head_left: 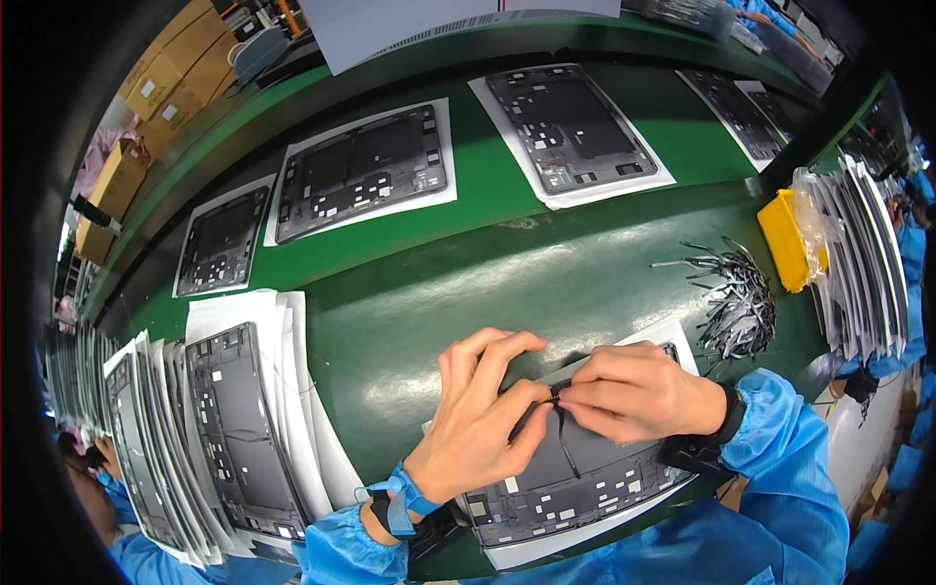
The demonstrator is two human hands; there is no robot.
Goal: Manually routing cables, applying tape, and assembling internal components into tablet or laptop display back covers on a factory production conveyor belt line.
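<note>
Both my hands meet over a dark tablet housing (pixel 546 497), which lies on a white sheet at the near edge of the green bench. My left hand (pixel 478 414) pinches one end of a thin black flex cable (pixel 567 444) between thumb and forefinger, its other fingers raised. Close against it, my right hand (pixel 634 395) is closed on the same end. The cable's tail hangs down over the housing. My fingertips hide most of the pinched end. A loose heap of similar black and silver cables (pixel 736 302) lies to the right.
Housings interleaved with white sheets (pixel 244 419) stack at the left; another stack (pixel 863 258) stands at the right by a yellow bin (pixel 783 239). Beyond the bench, a green belt (pixel 487 185) carries several housings on sheets. Cardboard boxes (pixel 180 73) stand far left. Other people work nearby.
</note>
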